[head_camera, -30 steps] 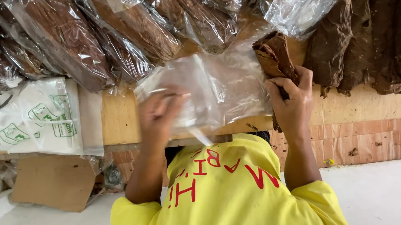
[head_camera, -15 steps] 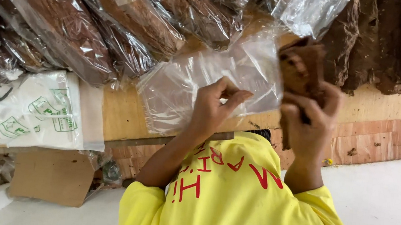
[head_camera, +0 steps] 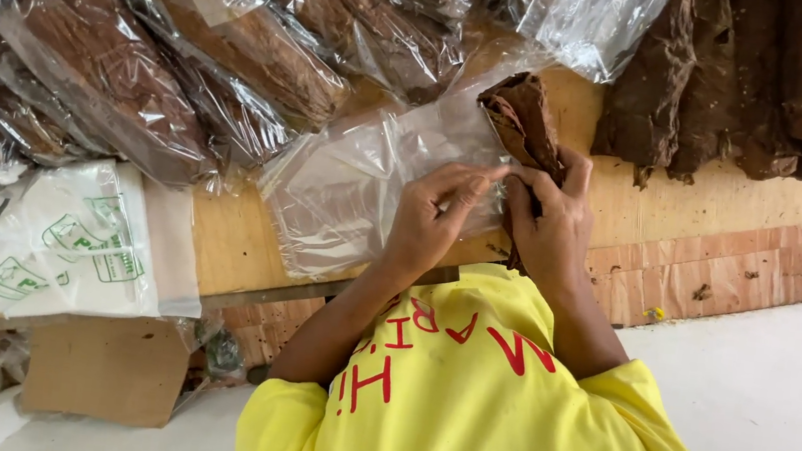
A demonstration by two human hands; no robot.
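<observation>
My right hand (head_camera: 549, 234) grips a folded bundle of dry brown leaves (head_camera: 524, 119), held upright at the right-hand edge of a clear plastic bag (head_camera: 365, 186). My left hand (head_camera: 434, 221) pinches that same edge between thumb and fingers, its fingertips touching those of the right hand. The bag lies flat and looks empty on the wooden tabletop (head_camera: 228, 246), stretching left from my hands. My yellow shirt (head_camera: 491, 407) fills the lower part of the view.
Several clear bags packed with brown leaves (head_camera: 115, 82) are piled across the back left. Loose dark leaf bundles (head_camera: 739, 83) lie at the back right. A white printed plastic bag (head_camera: 66, 248) hangs over the table's left edge, with a cardboard piece (head_camera: 103, 368) below.
My left hand slid right along the clear bag until it met the right hand. My right hand brought the leaf bundle left, to the bag's edge.
</observation>
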